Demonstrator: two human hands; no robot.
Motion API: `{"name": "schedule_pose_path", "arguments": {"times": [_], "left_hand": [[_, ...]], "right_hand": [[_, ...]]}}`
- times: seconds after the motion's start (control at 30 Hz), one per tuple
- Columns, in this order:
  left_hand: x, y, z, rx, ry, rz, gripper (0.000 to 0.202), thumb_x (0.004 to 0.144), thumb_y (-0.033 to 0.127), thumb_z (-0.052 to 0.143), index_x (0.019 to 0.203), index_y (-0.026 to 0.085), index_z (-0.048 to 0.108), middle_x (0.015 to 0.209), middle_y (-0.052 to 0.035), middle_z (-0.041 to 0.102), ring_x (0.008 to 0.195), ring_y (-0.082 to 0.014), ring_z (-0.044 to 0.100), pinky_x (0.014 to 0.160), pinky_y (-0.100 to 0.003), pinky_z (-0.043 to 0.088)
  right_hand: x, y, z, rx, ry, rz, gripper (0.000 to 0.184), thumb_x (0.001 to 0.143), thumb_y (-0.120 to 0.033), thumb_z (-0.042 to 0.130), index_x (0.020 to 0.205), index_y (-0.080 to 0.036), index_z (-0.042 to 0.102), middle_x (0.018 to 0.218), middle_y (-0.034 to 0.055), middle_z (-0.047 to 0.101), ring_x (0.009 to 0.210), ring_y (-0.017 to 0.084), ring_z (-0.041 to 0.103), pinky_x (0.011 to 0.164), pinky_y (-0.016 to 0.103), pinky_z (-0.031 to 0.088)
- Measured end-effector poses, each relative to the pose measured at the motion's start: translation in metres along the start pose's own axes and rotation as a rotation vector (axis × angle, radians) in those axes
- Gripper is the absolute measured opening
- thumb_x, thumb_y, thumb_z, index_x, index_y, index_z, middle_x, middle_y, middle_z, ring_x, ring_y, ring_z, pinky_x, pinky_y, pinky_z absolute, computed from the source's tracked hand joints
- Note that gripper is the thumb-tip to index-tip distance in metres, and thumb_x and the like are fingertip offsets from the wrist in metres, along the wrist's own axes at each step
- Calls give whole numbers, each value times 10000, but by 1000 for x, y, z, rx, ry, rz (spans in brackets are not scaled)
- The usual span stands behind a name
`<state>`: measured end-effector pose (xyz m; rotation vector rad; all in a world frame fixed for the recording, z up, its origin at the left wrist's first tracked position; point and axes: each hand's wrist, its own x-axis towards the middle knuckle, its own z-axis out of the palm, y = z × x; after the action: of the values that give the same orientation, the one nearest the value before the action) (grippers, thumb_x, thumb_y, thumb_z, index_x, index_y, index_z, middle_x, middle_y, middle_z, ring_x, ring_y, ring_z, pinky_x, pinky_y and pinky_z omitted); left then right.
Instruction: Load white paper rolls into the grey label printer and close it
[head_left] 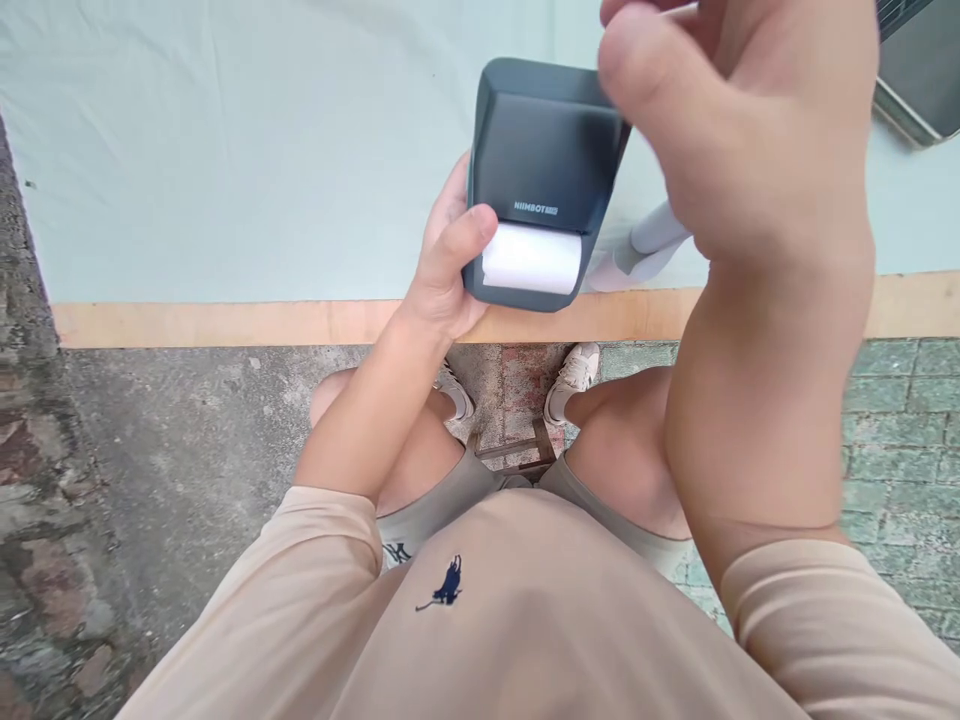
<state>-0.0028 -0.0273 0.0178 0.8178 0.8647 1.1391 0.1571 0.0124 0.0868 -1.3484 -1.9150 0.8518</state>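
A dark grey label printer (551, 150) marked NIIMBOT is held over the table's front edge by my left hand (448, 255). The thumb presses at the left end of the white roll (532, 258) in the printer's lower opening; the other fingers are hidden beneath. My right hand (735, 120) is raised at the upper right, closer to the camera, its thumb overlapping the printer's top right corner. Those fingers look curled in and are partly cut off by the frame's top; a pale bit shows between them. Beneath that hand, a curled white strip (649, 245) is partly covered.
A pale cloth (262, 150) covers the table, whose wooden front edge (225, 322) runs across the view. A dark device with a metallic rim (922, 75) lies at the top right. My knees and a rough wall (37, 480) are below and left.
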Motion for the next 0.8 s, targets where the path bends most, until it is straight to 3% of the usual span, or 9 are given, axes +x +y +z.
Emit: {"name": "schedule_pose_path", "arguments": {"times": [0.07,0.17,0.37,0.5,0.57,0.7,0.8], "left_hand": [[0,2,1,-27,-17,-16,481,682,568,572,1099,329,567,867,-32,663,1017,-254,623,781,-306,537],[1,4,7,-81,0,-36,383,769,548,476,1034,303,604,871,-28,658,971,-236,645,793,-310,542],[3,5,13,-111,79,-50,390,835,542,394,908,243,635,890,-22,666,972,-204,657,835,-307,547],[3,2,7,-83,115,-81,475,802,636,382,907,246,632,793,-38,659,1005,-232,642,809,-323,551],[4,-2,1,-87,150,-78,415,798,598,408,869,251,623,770,-39,656,1037,-240,624,813,-331,545],[9,-8,-5,-115,198,-33,189,772,433,491,765,268,583,830,-12,664,1075,-229,598,826,-316,531],[11,-9,-4,-100,220,-37,160,764,411,498,802,278,578,881,-9,671,1104,-225,583,846,-320,524]], "right_hand": [[-6,-8,-1,-78,-108,-55,438,752,-268,572,1163,-131,514,1151,49,549,1036,128,532,825,252,459],[-7,-11,0,-236,-234,-74,484,758,-318,568,1215,-191,474,1089,13,568,914,127,520,795,273,421],[-3,-15,6,-299,-247,-74,520,743,-285,526,1245,-174,442,1134,22,545,890,141,491,857,299,396],[-3,-16,5,-245,-274,-29,528,747,-290,529,1257,-204,421,1096,6,563,855,130,492,838,288,412],[-4,-15,6,-254,-268,-33,535,737,-278,529,1257,-203,423,1076,3,573,838,131,504,838,297,421],[-4,-9,5,-288,-204,-164,493,758,-296,529,1228,-159,465,1191,14,529,1057,155,507,958,299,406],[-5,-8,-1,-293,-221,-235,526,744,-289,563,1238,-136,467,1253,18,481,1152,153,462,1006,279,387]]}}
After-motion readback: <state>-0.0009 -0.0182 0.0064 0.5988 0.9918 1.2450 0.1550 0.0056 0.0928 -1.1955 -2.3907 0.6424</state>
